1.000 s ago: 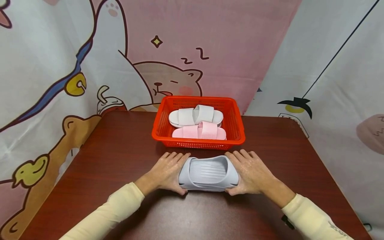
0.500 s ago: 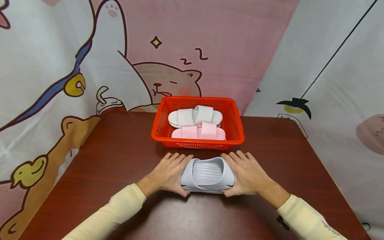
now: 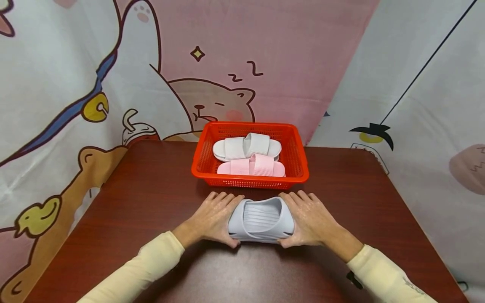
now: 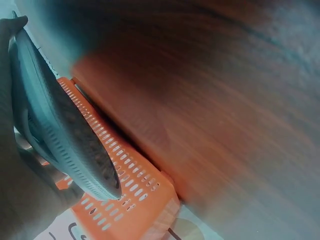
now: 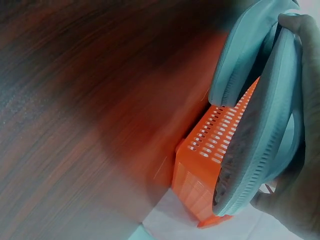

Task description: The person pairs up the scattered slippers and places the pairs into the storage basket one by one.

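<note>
Two light grey-blue slippers overlap end to end in the head view, the left one (image 3: 235, 225) and the right one (image 3: 285, 219). My left hand (image 3: 215, 219) grips the left end, thumb on the near side and fingers over the far side. On the other end my right hand (image 3: 311, 221) has the same kind of grip. The right wrist view shows the slipper in the right hand (image 5: 270, 130) sole down and tilted, with the other slipper (image 5: 237, 60) behind it. A textured sole edge shows on the slipper (image 4: 55, 115) in the left wrist view.
Just beyond the hands, a red perforated basket (image 3: 250, 182) stands on the dark wooden table (image 3: 159, 185). Inside it lie white slippers (image 3: 235, 148) and pink slippers (image 3: 240, 167). A cartoon-printed cloth (image 3: 295, 50) hangs behind the table.
My right hand has moved left toward the left hand, and the grey slippers now overlap more, taking up less width. The left hand shifted slightly right. The basket stayed put.
</note>
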`<state>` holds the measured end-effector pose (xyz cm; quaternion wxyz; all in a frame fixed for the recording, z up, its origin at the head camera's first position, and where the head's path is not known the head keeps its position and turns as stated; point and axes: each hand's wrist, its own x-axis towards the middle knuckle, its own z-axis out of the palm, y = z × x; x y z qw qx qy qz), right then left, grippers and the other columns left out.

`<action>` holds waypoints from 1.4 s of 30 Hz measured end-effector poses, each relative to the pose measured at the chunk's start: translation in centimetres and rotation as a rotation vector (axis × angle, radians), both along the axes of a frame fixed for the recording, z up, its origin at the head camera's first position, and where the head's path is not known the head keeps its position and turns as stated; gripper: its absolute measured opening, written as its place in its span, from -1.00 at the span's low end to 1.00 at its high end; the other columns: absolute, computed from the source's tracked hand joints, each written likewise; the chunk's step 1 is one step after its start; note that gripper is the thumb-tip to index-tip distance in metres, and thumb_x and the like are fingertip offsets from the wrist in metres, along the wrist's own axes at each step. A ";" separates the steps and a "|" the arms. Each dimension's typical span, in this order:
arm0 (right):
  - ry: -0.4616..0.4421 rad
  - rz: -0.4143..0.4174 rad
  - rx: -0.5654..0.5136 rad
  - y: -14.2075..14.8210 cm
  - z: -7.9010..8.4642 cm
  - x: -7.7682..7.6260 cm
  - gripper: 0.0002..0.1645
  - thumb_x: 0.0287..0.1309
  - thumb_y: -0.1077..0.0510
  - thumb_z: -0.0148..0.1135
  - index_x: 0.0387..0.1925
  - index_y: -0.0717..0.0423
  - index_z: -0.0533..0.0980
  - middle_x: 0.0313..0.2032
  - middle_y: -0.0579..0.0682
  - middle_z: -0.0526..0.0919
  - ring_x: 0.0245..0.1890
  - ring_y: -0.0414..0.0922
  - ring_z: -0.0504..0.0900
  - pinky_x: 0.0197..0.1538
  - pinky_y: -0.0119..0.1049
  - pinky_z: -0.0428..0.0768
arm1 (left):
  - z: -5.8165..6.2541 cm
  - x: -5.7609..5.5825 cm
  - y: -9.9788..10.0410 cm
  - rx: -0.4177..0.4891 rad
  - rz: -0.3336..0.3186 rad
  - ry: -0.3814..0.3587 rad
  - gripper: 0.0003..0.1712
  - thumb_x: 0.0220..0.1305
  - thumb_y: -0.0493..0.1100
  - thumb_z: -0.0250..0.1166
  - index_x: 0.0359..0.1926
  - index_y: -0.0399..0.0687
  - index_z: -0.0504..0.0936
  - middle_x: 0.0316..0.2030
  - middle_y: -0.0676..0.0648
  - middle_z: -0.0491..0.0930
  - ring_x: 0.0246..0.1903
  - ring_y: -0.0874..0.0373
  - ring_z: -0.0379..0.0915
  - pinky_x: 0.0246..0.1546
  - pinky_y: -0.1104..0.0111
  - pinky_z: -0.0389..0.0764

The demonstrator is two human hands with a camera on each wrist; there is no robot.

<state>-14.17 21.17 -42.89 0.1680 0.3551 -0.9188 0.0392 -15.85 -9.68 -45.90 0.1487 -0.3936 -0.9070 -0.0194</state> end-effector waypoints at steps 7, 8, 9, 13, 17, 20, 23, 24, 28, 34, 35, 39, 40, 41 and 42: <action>-0.019 -0.012 0.012 -0.1 0.0 0.2 0.29 -0.52 -0.67 0.37 0.20 0.06 0.41 -0.14 -0.01 0.55 -0.20 0.00 0.47 -0.24 -0.07 0.44 | -0.2 0.0 0.0 0.010 -0.016 -0.001 0.43 -0.49 0.69 0.33 0.38 -0.09 0.39 0.00 -0.05 0.57 -0.07 0.00 0.45 -0.12 0.16 0.39; -0.018 -0.013 0.012 -0.2 0.0 0.2 0.29 -0.53 -0.66 0.37 0.19 0.07 0.41 -0.14 -0.01 0.55 -0.20 0.00 0.47 -0.24 -0.06 0.44 | -0.2 0.0 0.0 0.009 -0.015 0.000 0.43 -0.49 0.69 0.34 0.37 -0.09 0.39 0.00 -0.05 0.57 -0.07 0.00 0.44 -0.12 0.16 0.39; -0.017 -0.014 0.012 -0.3 0.1 0.2 0.29 -0.53 -0.66 0.37 0.19 0.07 0.41 -0.14 -0.01 0.55 -0.20 0.00 0.47 -0.24 -0.07 0.45 | -0.2 0.1 0.1 0.007 -0.014 0.002 0.43 -0.50 0.70 0.33 0.37 -0.09 0.39 0.00 -0.05 0.57 -0.07 0.01 0.44 -0.12 0.16 0.39; -0.015 -0.002 0.022 -0.9 -0.1 0.3 0.29 -0.49 -0.69 0.33 0.18 0.08 0.41 -0.15 0.00 0.55 -0.20 0.00 0.48 -0.23 -0.08 0.45 | -0.2 0.1 0.4 -0.004 -0.025 0.004 0.44 -0.50 0.71 0.32 0.38 -0.07 0.39 0.01 -0.05 0.57 -0.07 0.01 0.45 -0.11 0.15 0.40; -0.019 0.011 0.035 -1.6 -0.4 0.2 0.30 -0.47 -0.72 0.29 0.18 0.10 0.41 -0.16 0.02 0.56 -0.20 0.02 0.49 -0.22 -0.07 0.46 | -0.3 0.3 0.6 -0.018 -0.029 -0.012 0.44 -0.49 0.71 0.32 0.39 -0.06 0.39 0.01 -0.05 0.58 -0.06 0.00 0.45 -0.10 0.14 0.41; -0.014 0.008 0.027 -1.8 -0.5 0.2 0.31 -0.50 -0.72 0.30 0.17 0.12 0.42 -0.17 0.02 0.56 -0.20 0.02 0.50 -0.22 -0.07 0.46 | -0.3 0.4 0.6 -0.022 -0.020 -0.014 0.44 -0.49 0.71 0.32 0.39 -0.06 0.39 0.02 -0.05 0.57 -0.06 0.00 0.44 -0.10 0.14 0.40; 0.005 0.015 0.014 -1.8 -0.6 0.2 0.30 -0.50 -0.71 0.30 0.15 0.12 0.43 -0.17 0.03 0.56 -0.21 0.02 0.50 -0.23 -0.06 0.45 | -0.3 0.4 0.6 -0.015 -0.021 -0.013 0.44 -0.49 0.70 0.33 0.40 -0.06 0.39 0.02 -0.05 0.57 -0.06 0.00 0.44 -0.09 0.14 0.40; 0.011 0.019 0.009 -1.8 -0.6 0.2 0.29 -0.49 -0.71 0.30 0.15 0.12 0.43 -0.18 0.03 0.56 -0.21 0.02 0.50 -0.24 -0.06 0.45 | -0.3 0.4 0.6 -0.011 -0.023 -0.013 0.44 -0.49 0.70 0.34 0.39 -0.06 0.39 0.02 -0.05 0.57 -0.06 0.00 0.44 -0.09 0.14 0.40; 0.034 0.032 -0.010 -1.9 -0.8 0.3 0.27 -0.50 -0.69 0.30 0.13 0.12 0.44 -0.19 0.03 0.55 -0.22 0.03 0.50 -0.24 -0.06 0.45 | -0.2 0.4 0.8 0.001 -0.027 -0.014 0.44 -0.52 0.69 0.36 0.39 -0.06 0.39 0.00 -0.04 0.57 -0.06 0.01 0.44 -0.10 0.14 0.40; 0.044 0.031 -0.017 -2.3 -1.4 0.3 0.24 -0.49 -0.68 0.30 0.09 0.13 0.44 -0.22 0.03 0.53 -0.23 0.03 0.49 -0.27 -0.07 0.44 | -0.2 0.5 1.1 -0.014 -0.021 -0.022 0.42 -0.51 0.69 0.36 0.37 -0.04 0.41 -0.01 -0.03 0.58 -0.07 0.02 0.45 -0.10 0.14 0.41; 0.047 0.031 -0.017 -2.3 -1.5 0.3 0.23 -0.49 -0.68 0.29 0.09 0.13 0.44 -0.22 0.03 0.53 -0.24 0.02 0.49 -0.27 -0.08 0.44 | -0.2 0.6 1.1 -0.018 -0.018 -0.027 0.42 -0.51 0.68 0.36 0.38 -0.04 0.41 -0.01 -0.02 0.58 -0.07 0.02 0.45 -0.10 0.14 0.41; 0.056 0.032 -0.018 -2.5 -1.6 0.4 0.22 -0.48 -0.67 0.28 0.08 0.13 0.44 -0.23 0.04 0.52 -0.25 0.03 0.49 -0.29 -0.09 0.43 | -0.1 0.7 1.1 -0.013 -0.010 -0.048 0.39 -0.51 0.66 0.38 0.37 -0.01 0.41 -0.01 0.00 0.58 -0.06 0.04 0.44 -0.09 0.14 0.41; 0.055 0.030 -0.021 -2.5 -1.5 0.4 0.22 -0.49 -0.68 0.28 0.07 0.12 0.44 -0.24 0.03 0.52 -0.25 0.02 0.48 -0.29 -0.09 0.42 | 0.0 0.7 1.1 -0.006 -0.011 -0.051 0.39 -0.52 0.66 0.38 0.36 -0.01 0.42 -0.01 0.00 0.58 -0.06 0.04 0.44 -0.09 0.14 0.40; 0.054 0.028 -0.024 -2.5 -1.5 0.5 0.22 -0.49 -0.68 0.28 0.07 0.12 0.44 -0.24 0.03 0.51 -0.25 0.02 0.48 -0.29 -0.09 0.42 | 0.0 0.8 1.1 0.000 -0.013 -0.051 0.38 -0.52 0.65 0.39 0.36 0.00 0.42 -0.02 0.00 0.58 -0.06 0.05 0.44 -0.10 0.15 0.40; 0.054 0.026 -0.030 -2.6 -1.4 0.5 0.22 -0.50 -0.68 0.28 0.08 0.12 0.44 -0.24 0.03 0.51 -0.25 0.03 0.48 -0.29 -0.08 0.42 | 0.1 0.8 1.0 0.008 -0.013 -0.049 0.37 -0.52 0.65 0.39 0.35 0.00 0.43 -0.02 0.01 0.58 -0.07 0.05 0.44 -0.10 0.15 0.40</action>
